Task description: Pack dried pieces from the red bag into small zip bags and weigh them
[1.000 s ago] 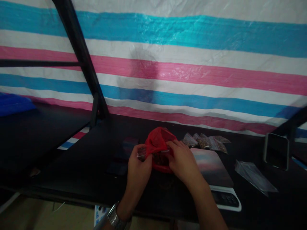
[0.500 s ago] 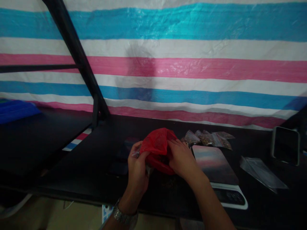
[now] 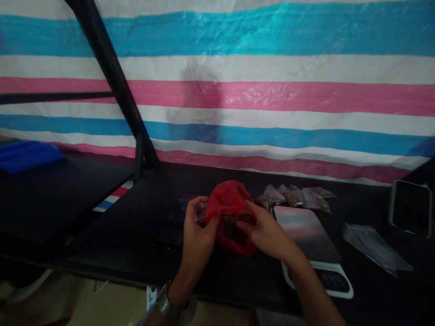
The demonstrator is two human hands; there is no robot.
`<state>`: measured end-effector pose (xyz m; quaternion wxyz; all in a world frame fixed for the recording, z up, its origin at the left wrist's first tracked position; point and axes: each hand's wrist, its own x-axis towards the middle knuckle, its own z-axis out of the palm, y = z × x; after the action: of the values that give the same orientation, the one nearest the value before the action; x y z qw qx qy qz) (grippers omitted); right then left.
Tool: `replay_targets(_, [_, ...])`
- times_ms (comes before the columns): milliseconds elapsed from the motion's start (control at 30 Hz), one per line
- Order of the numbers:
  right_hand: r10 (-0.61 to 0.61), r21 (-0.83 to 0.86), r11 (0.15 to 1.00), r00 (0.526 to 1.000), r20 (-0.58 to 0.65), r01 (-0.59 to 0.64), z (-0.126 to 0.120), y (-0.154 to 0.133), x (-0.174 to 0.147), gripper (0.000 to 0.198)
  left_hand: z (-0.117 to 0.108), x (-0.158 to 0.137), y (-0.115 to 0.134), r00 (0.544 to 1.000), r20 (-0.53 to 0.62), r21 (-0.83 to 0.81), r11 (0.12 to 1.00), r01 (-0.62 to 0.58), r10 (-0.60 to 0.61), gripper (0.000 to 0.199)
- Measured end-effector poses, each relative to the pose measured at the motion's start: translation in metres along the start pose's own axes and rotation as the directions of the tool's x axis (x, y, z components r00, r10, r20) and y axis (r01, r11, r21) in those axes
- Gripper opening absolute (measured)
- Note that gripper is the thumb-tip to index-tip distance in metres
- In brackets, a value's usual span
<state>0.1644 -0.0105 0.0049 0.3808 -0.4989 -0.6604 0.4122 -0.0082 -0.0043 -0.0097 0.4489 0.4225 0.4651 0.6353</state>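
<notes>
A red plastic bag (image 3: 226,194) stands on the black table with its mouth toward me, and small brown pieces show dimly inside. My left hand (image 3: 199,231) grips the bag's left edge between thumb and fingers. A small clear plastic bag (image 3: 200,213) is tucked in that same hand, partly hidden by the fingers. On the right side of the mouth, my right hand (image 3: 263,228) has its fingers closed at the rim, with the thumb reaching into the opening. A kitchen scale (image 3: 306,231) sits just right of my right hand, partly covered by the forearm.
Several filled zip bags (image 3: 295,197) lie behind the scale. Flat clear bags (image 3: 375,246) and a phone-like device (image 3: 410,208) are farther right. A dark phone-like slab (image 3: 170,236) lies left of my hands. A black slanted post (image 3: 115,86) rises at left.
My right hand has drawn back from deep inside the red bag to its rim. The bag's mouth is wider, showing more of its contents. More of the small clear bag shows at my left hand.
</notes>
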Motion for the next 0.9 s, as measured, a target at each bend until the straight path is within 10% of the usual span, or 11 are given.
replay_targets(233, [-0.029,0.158,0.987,0.999,-0.029,0.033,-0.030,0.002,-0.016,0.028,-0.021,-0.014,-0.004,0.937,0.223,0.213,0.925,-0.316,0.269,0.051])
replay_targets(433, [-0.098,0.105,0.988,0.981,-0.169,0.117,-0.042,-0.008,-0.025,0.027,-0.018,-0.034,0.001,0.773,0.222,0.347,0.693,-0.632,0.594,0.055])
replay_targets(900, [-0.338,-0.311,0.905,0.935,-0.107,0.291,-0.016,-0.047,-0.033,0.045,0.002,-0.027,-0.028,0.907,0.358,0.346,0.871,-0.348,0.221,0.044])
